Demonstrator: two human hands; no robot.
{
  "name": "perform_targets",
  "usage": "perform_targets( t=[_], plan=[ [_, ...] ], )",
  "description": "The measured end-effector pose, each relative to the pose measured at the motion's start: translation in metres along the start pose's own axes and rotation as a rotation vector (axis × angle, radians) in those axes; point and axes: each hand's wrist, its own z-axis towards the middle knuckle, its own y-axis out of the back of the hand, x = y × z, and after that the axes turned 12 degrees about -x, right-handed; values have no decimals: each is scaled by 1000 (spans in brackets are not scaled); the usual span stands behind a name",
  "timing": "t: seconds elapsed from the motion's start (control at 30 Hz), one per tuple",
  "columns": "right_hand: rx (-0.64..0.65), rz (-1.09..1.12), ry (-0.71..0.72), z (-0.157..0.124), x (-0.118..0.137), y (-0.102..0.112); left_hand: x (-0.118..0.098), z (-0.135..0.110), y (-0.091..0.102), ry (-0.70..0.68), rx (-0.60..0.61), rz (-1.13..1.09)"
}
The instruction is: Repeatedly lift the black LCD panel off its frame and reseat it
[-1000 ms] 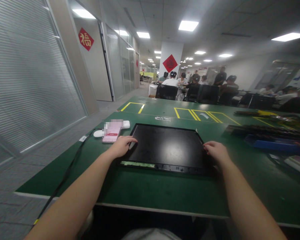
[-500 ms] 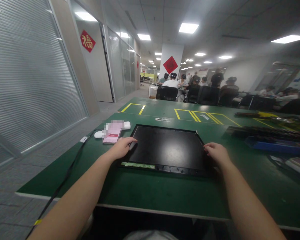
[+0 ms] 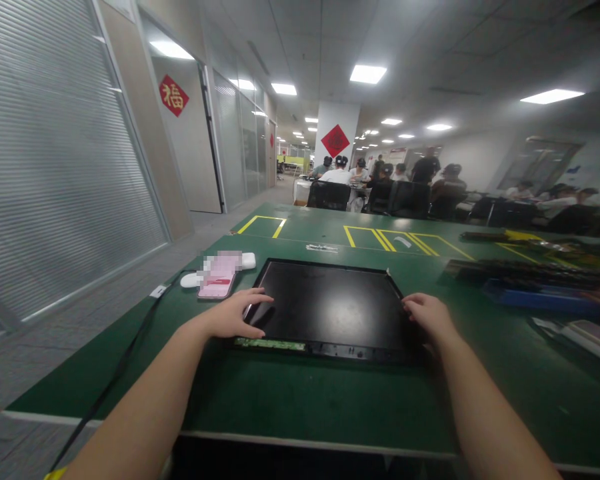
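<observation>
A flat black display panel lies on the green table in front of me, with a thin green circuit strip along its near left edge. My left hand rests on the panel's left edge, fingers stretched out over the corner. My right hand lies on the panel's right edge with fingers curled over the rim. Neither hand lifts the panel.
A pink phone on a white charger sits left of the panel, with a black cable running off the table's edge. Blue trays and dark parts lie at the right. Several people sit at tables behind.
The view has dipped and shifted slightly. My left fingers have spread a little further onto the panel; both hands stay at its edges.
</observation>
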Motion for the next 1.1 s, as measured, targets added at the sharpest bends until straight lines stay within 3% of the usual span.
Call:
perform_targets(
  t=[0.5,0.77,1.1],
  plan=[
    [1,-10,-8,2,-5,-4,2,1,-1,-26,-15,-56],
    [0,-17,28,0,-3,-3,15,11,-17,92,-203,-26],
    [-11,58,-24,4,-6,-3,12,15,-16,155,-239,-62]
  ],
)
